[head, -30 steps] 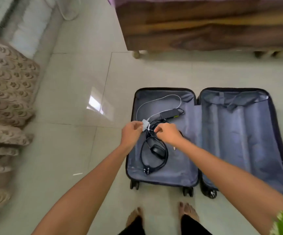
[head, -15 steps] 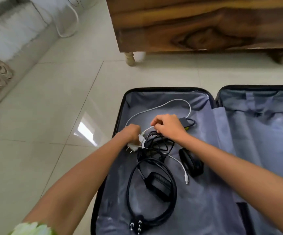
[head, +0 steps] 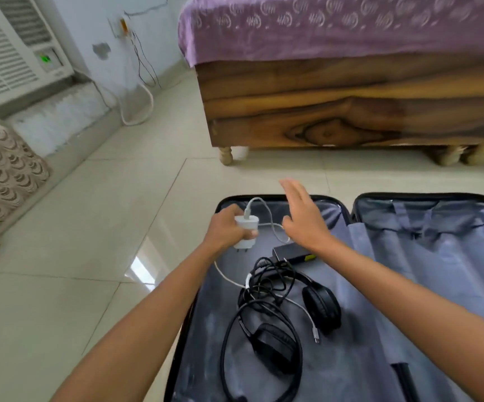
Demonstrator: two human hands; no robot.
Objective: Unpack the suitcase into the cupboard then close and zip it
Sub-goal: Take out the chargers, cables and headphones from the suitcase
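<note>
A black suitcase [head: 426, 198] with grey lining lies open flat on the tiled floor. My left hand [head: 224, 227] grips a white charger plug [head: 246, 232], lifted over the left half, its white cable [head: 266, 216] looping away. My right hand [head: 303, 216] hovers just right of the plug, fingers straight, holding nothing. Below them in the left half lie a black power adapter [head: 291, 252], a tangle of black cord [head: 266, 281] and black headphones [head: 320, 310]. The right half shows only lining and straps.
A wooden bed [head: 351, 111] with a purple cover stands just beyond the suitcase. A window air conditioner [head: 14, 53] and wall wires are at the far left. A patterned beige cushion [head: 0, 175] sits at the left edge. Bare tiles spread left of the suitcase.
My left hand has lifted the white plug up out of the tangle. My right hand let go of the cords and opened above them. The camera came closer and tilted up.
</note>
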